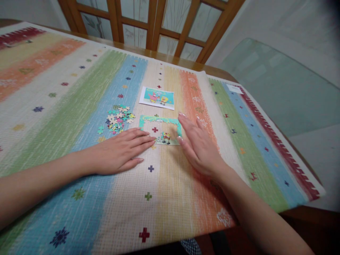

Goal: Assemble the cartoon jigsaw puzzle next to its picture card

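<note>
A partly joined jigsaw puzzle (179, 130) lies flat on the striped tablecloth, its edge pieces forming a frame around bare cloth, with a yellow cartoon figure at the lower middle. My left hand (123, 150) lies flat, palm down, fingers stretched out over the puzzle's lower left corner and hiding it. At the right edge, my right hand (198, 147) is tilted on its side, fingers extended and thumb apart, fingertips at the puzzle's border. Neither hand holds anything that I can see. A pile of loose puzzle pieces (118, 118) sits just beyond my left hand.
Behind the puzzle lies a printed picture card (159, 98) with pink and yellow cartoon figures. The tablecloth (138, 198) covers a wooden table. A small white label (234, 89) is at the far right. Wooden-framed glass doors (154, 26) and a pale glass panel (278, 78) stand beyond.
</note>
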`<state>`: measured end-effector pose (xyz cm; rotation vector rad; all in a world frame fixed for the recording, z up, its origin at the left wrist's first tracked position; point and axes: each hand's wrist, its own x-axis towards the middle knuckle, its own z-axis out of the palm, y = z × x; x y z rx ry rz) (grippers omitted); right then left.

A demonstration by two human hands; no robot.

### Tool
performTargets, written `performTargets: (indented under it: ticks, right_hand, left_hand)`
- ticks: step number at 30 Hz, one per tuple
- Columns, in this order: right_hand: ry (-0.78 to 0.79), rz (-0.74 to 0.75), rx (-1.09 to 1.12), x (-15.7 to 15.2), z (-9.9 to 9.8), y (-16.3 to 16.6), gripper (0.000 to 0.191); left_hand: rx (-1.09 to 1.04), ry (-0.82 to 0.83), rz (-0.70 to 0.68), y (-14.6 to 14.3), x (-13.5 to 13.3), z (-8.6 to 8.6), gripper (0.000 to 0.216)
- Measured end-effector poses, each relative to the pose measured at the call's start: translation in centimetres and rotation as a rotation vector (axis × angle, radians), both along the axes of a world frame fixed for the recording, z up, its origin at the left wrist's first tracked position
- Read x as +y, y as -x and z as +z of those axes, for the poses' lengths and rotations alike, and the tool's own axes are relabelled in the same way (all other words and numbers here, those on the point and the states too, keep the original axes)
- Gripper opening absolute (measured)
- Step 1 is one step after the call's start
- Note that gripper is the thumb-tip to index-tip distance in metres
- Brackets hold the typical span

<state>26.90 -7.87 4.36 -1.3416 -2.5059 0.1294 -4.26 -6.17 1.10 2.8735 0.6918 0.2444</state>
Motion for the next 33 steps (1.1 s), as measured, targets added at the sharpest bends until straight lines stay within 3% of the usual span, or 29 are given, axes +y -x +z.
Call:
performTargets:
  ticks: [3, 9, 19, 25, 33]
  right_hand:
    - [0.020, 0.009, -0.020, 0.0, 0.4, -0.7, 0.067]
    - [0.150, 0.165, -0.174, -1.5, -1.0, 1.0, 0.056]
    - [-0.005, 0.068, -0.135, -0.7, -1.0, 0.3, 0.064]
    - [0.066, 0.145, -0.228, -1.4, -1.6, 1.6, 0.056]
    - [-0.057, -0.017, -0.128, -0.3, -1.3, 0.2, 0.061]
  left_hand:
    - [-0.010, 0.004, 0.005, 0.0, 0.0, 0.0, 0.060]
    - [0.002, -0.003, 0.008, -0.1, 0.0, -0.1, 0.061]
    - [0.033, -0.019, -0.006, 0.0, 0.1, -0.1, 0.060]
    - [0.002, -0.025, -0.041, -0.2, 0.1, 0.1, 0.056]
    - [-0.061, -0.079, -0.066, -0.3, 0.1, 0.4, 0.056]
